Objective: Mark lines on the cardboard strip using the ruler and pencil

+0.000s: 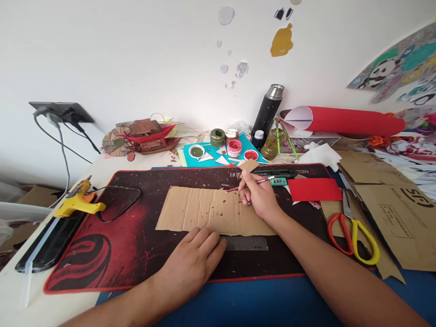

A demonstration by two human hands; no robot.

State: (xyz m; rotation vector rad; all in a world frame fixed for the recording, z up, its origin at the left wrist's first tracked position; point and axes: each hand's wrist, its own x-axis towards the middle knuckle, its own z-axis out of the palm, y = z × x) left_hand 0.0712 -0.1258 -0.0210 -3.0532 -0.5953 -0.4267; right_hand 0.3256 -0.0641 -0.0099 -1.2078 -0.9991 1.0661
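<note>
The left hand [194,259] lies flat pressing the cardboard strip's [211,211] near edge, its long axis running left-right, while the right hand [259,195] pinches a pencil [250,183] at the far edge.

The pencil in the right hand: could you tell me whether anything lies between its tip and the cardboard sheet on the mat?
Nothing visible does. The right hand holds the pencil with its tip just over the far edge of the cardboard sheet. The left hand rests by the sheet's near edge, on the metal ruler, well away from the tip.
</note>
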